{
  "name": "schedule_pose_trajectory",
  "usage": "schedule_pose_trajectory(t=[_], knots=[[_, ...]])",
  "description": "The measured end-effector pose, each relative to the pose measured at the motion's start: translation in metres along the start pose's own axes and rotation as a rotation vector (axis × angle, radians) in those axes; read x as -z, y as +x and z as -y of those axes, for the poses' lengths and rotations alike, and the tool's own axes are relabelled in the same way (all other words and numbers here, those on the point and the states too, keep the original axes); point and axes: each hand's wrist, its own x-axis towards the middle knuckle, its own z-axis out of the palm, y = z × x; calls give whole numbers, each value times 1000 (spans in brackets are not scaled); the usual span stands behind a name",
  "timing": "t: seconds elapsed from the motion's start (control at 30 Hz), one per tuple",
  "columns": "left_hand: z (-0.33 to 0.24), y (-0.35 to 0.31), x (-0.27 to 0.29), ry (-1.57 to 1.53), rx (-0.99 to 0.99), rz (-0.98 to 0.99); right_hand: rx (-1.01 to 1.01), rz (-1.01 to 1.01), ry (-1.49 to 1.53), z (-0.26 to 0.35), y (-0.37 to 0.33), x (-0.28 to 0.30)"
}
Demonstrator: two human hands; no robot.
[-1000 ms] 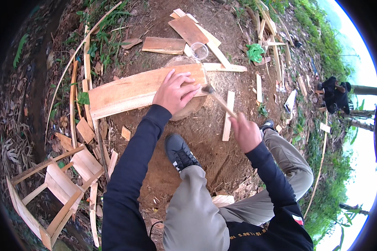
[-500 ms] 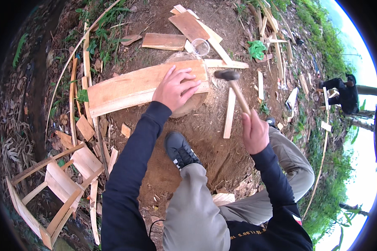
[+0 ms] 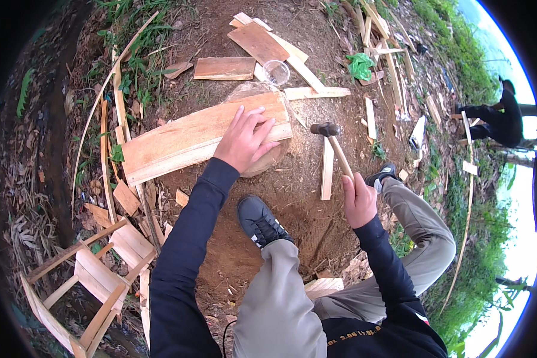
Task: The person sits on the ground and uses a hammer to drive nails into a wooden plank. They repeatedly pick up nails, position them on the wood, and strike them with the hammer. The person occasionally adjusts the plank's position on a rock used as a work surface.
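Board [image 3: 188, 140] is laid across a stump [image 3: 264, 167], with the left hand [image 3: 243, 141] rested on it, fingers slightly apart. A hammer [image 3: 338, 150] is held to the board's right, handle clamped in the fingers of the right hand [image 3: 360, 201].

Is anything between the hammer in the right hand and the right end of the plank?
Nothing visible blocks the gap between the hammer in the right hand and the right end of the plank. The left hand rests on the plank, short of that end; a narrow wooden strip lies on the ground.
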Motion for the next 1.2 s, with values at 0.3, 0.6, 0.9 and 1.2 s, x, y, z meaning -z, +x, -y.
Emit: schedule_pose_trajectory(t=[0.3,0.6,0.9,1.2], knots=[[-4,-2,-10,120,-31,-19,-108,-65,93,-2,-7,-2],[31,28,71,207,332,248,-190,-32,135,7,-5,-15],[31,12,106,214,520,689,-385,-119,365,34,-8,-52],[23,36,122,37,596,505,-658,-178,1162,86,8,-80]])
